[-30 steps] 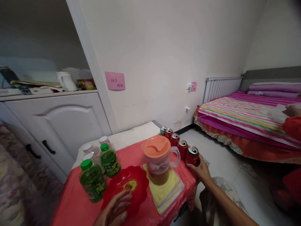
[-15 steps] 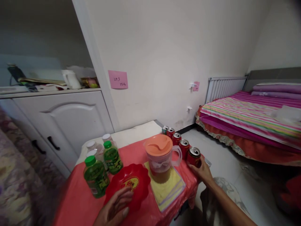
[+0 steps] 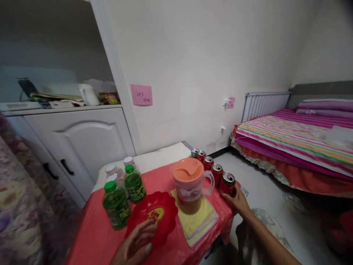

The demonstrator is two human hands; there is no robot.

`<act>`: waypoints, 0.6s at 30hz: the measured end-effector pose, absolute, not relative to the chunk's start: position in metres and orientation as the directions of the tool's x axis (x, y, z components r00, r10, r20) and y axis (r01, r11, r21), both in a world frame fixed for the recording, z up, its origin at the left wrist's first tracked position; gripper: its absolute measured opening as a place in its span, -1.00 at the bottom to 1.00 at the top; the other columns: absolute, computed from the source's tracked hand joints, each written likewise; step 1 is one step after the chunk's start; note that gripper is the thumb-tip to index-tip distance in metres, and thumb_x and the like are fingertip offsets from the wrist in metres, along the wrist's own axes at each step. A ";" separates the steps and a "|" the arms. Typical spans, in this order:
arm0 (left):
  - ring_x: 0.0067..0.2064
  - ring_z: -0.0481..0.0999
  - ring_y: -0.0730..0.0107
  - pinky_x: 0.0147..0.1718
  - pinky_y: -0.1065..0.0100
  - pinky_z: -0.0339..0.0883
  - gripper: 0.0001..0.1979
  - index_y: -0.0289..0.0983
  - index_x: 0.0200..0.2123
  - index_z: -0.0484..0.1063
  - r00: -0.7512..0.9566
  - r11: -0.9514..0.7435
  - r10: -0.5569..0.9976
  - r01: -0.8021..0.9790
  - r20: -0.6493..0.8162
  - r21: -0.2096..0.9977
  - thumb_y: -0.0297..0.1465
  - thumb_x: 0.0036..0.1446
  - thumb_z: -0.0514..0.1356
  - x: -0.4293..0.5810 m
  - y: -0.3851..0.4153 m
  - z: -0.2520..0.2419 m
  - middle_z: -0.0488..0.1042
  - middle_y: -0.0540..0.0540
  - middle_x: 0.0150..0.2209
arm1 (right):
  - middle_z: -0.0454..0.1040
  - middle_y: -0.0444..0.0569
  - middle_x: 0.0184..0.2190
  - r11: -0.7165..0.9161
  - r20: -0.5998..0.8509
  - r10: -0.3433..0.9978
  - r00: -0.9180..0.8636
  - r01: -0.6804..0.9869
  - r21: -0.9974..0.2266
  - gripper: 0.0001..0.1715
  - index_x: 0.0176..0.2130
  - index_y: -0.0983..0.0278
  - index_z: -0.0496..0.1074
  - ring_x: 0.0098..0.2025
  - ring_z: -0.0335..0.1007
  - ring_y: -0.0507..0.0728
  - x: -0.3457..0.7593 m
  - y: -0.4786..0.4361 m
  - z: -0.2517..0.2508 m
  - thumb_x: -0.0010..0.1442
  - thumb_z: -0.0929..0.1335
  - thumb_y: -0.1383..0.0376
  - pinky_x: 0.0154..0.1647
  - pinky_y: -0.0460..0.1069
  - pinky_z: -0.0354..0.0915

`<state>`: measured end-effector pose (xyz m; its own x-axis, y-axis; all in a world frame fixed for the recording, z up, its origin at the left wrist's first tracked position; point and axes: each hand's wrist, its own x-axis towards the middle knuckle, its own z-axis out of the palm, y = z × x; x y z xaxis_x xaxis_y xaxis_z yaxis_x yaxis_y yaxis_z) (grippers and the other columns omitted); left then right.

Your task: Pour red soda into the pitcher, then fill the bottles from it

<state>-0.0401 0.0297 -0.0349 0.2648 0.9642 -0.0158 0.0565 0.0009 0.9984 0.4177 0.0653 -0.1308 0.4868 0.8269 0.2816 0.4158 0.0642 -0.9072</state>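
Observation:
My right hand (image 3: 236,198) is wrapped round the nearest red soda can (image 3: 226,186), which stands upright at the table's right edge. That can ends a row of several cans, with another red can (image 3: 216,176) just behind it. Over the red scalloped plate (image 3: 168,221) hovers my left hand (image 3: 138,239), fingers stretched and holding nothing; whether it touches the plate I cannot tell. A clear pitcher (image 3: 189,187) with an orange lid stands on a folded yellow cloth (image 3: 193,228), between the plate and the cans.
Green-capped bottles (image 3: 116,208) and white-capped clear bottles (image 3: 114,172) stand at the table's left. A red cover (image 3: 93,228) lies over the table. Behind are a white cabinet (image 3: 91,143) and a wall; a bed (image 3: 289,136) is at right.
The view has shifted slightly, so things appear a little farther right. Both hands keep their places, the right one still on the can.

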 end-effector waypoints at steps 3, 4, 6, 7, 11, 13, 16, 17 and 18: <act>-0.03 0.57 0.04 -0.02 0.14 0.48 -0.45 -0.17 0.01 0.51 0.270 -0.001 0.963 0.052 -0.013 0.999 -0.09 -0.05 0.39 -0.044 0.032 -0.037 0.61 -0.21 -0.06 | 0.52 0.15 0.07 0.044 0.278 0.823 0.495 0.432 -0.901 -0.09 0.19 0.28 0.29 0.11 0.45 0.36 0.418 0.065 -0.131 -0.07 0.50 0.03 0.17 0.25 0.30; -0.03 0.57 0.04 -0.03 0.14 0.48 -0.46 -0.17 0.00 0.52 0.269 0.004 0.963 0.052 -0.018 0.999 -0.10 -0.05 0.39 -0.044 0.032 -0.036 0.61 -0.21 -0.07 | 0.53 0.16 0.07 0.040 0.279 0.822 0.496 0.438 -0.898 -0.09 0.19 0.28 0.29 0.11 0.45 0.37 0.418 0.064 -0.130 -0.07 0.50 0.03 0.17 0.26 0.30; -0.05 0.58 0.03 -0.05 0.15 0.49 -0.45 -0.18 -0.04 0.53 0.246 0.009 0.969 0.049 -0.021 0.999 -0.08 -0.10 0.41 -0.043 0.030 -0.031 0.62 -0.21 -0.10 | 0.52 0.17 0.07 0.043 0.288 0.821 0.492 0.450 -0.892 -0.08 0.19 0.29 0.29 0.11 0.45 0.38 0.418 0.063 -0.130 -0.08 0.51 0.02 0.17 0.26 0.30; -0.06 0.58 0.02 -0.06 0.15 0.50 -0.45 -0.19 -0.06 0.54 0.229 0.010 0.973 0.048 -0.021 0.999 -0.07 -0.12 0.41 -0.042 0.028 -0.028 0.63 -0.21 -0.11 | 0.52 0.17 0.07 0.049 0.296 0.821 0.489 0.455 -0.889 -0.07 0.19 0.30 0.29 0.12 0.45 0.38 0.417 0.062 -0.130 -0.09 0.51 0.02 0.17 0.26 0.31; -0.13 0.59 0.05 -0.11 0.17 0.51 -0.44 -0.20 -0.11 0.55 0.163 -0.011 0.987 0.045 0.003 0.999 -0.04 -0.17 0.42 -0.037 0.019 -0.017 0.63 -0.20 -0.17 | 0.49 0.19 0.10 0.082 0.339 0.805 0.486 0.475 -0.876 0.00 0.20 0.31 0.28 0.13 0.43 0.38 0.418 0.060 -0.129 -0.14 0.53 0.03 0.18 0.24 0.30; -0.14 0.60 0.07 -0.13 0.20 0.51 -0.44 -0.22 -0.11 0.55 0.132 -0.036 0.991 0.040 0.030 0.999 -0.04 -0.16 0.42 -0.036 0.016 -0.015 0.63 -0.20 -0.19 | 0.44 0.21 0.16 0.103 0.369 0.787 0.495 0.485 -0.868 0.02 0.22 0.31 0.26 0.18 0.38 0.37 0.419 0.058 -0.128 -0.13 0.53 0.02 0.22 0.24 0.27; -0.17 0.60 0.11 -0.17 0.25 0.49 -0.46 -0.24 -0.15 0.55 0.068 -0.063 0.996 0.033 0.061 0.997 -0.06 -0.17 0.43 -0.041 0.017 -0.013 0.63 -0.18 -0.25 | 0.39 0.22 0.20 0.140 0.414 0.757 0.506 0.493 -0.859 0.02 0.22 0.33 0.24 0.21 0.34 0.35 0.420 0.050 -0.122 -0.10 0.51 -0.02 0.25 0.21 0.24; -0.19 0.60 0.12 -0.19 0.26 0.49 -0.47 -0.25 -0.18 0.55 0.046 -0.062 0.997 0.038 0.060 0.997 -0.06 -0.18 0.43 -0.044 0.018 -0.013 0.62 -0.17 -0.28 | 0.39 0.22 0.19 0.147 0.422 0.746 0.515 0.491 -0.859 -0.01 0.21 0.33 0.25 0.20 0.35 0.34 0.420 0.044 -0.120 -0.07 0.49 -0.05 0.24 0.20 0.25; -0.22 0.60 0.14 -0.22 0.28 0.49 -0.49 -0.25 -0.22 0.55 0.019 -0.061 0.998 0.044 0.060 0.997 -0.06 -0.20 0.44 -0.047 0.019 -0.011 0.62 -0.15 -0.31 | 0.41 0.23 0.16 0.150 0.426 0.735 0.527 0.487 -0.861 -0.05 0.19 0.34 0.26 0.17 0.38 0.34 0.420 0.037 -0.119 -0.03 0.46 -0.07 0.22 0.20 0.27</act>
<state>-0.0470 0.0185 -0.0115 0.0186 0.9980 0.0600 0.0444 -0.0608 0.9972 0.4199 0.0374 -0.1188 0.5271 0.7350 0.4264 0.4865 0.1504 -0.8606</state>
